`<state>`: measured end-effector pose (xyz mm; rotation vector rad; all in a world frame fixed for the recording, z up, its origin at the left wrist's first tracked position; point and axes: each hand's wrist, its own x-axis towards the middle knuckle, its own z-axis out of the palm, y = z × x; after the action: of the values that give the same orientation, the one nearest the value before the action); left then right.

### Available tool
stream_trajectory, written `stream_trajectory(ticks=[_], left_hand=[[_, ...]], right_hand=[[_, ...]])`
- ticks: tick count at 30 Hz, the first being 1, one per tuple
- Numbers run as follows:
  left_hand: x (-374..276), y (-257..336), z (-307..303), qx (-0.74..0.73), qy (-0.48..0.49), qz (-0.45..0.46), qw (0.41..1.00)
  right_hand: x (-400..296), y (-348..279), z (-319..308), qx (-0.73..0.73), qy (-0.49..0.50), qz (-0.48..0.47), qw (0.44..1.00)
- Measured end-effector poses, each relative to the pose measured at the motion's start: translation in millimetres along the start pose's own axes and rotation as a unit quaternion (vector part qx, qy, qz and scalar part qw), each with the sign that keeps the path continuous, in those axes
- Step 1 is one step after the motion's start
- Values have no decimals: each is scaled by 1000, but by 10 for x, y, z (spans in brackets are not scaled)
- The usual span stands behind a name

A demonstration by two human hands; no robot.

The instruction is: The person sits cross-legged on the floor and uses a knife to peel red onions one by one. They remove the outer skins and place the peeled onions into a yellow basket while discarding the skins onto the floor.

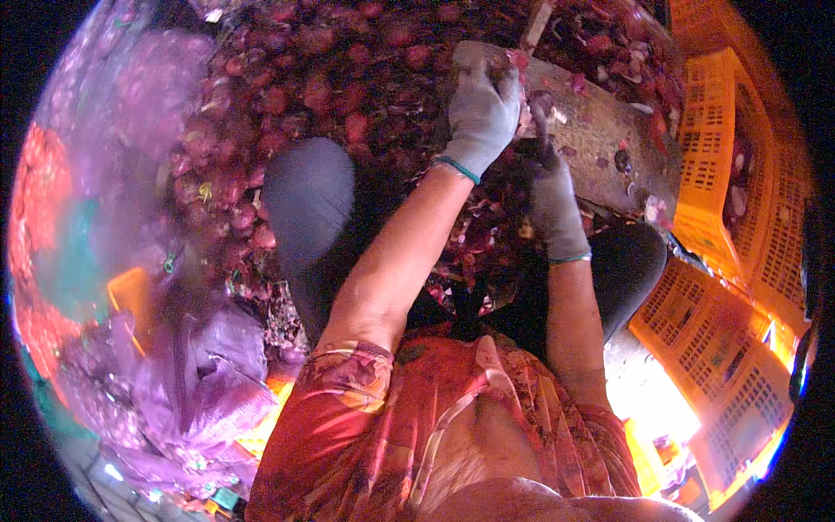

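My left hand [483, 107], in a light knit glove with a green cuff, is curled above a worn wooden board [600, 137]. Its fingers close on what looks like a red onion [524, 117], mostly hidden by the glove. My right hand [554, 189], gloved too and darkly stained at the fingers, is close beside it on the right, fingertips near the onion. Blur and shadow hide whether it grips anything. Onion skins and scraps are scattered on the board. A large heap of red onions [355, 127] spreads in front and to the left.
Orange plastic crates [701, 143] stand at the right, one with onions inside; another orange crate [711, 352] is nearer my right side. Purple mesh sacks [222, 372] are at the lower left. A wooden stick [539, 26] rises beyond the board. My knees flank my forearms.
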<state>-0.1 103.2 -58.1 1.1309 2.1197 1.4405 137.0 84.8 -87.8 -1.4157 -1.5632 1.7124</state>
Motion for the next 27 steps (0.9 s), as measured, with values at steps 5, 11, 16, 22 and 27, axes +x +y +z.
stream_trajectory(ticks=[5,11,16,22,27], left_hand=[[-50,-107,-83,-38,-9,11,999],[-181,20,-65,36,-31,51,998],[-161,275,-409,-327,-159,-74,929],[-204,-71,-412,-315,-132,-102,934],[-332,181,-492,-518,-202,-261,789]], right_hand=[[-230,-489,-56,189,28,43,981],[246,-258,-125,-8,73,-227,971],[238,-494,-77,98,160,-69,980],[260,-497,-13,12,116,-160,980],[-149,-837,-160,256,35,-67,964]])
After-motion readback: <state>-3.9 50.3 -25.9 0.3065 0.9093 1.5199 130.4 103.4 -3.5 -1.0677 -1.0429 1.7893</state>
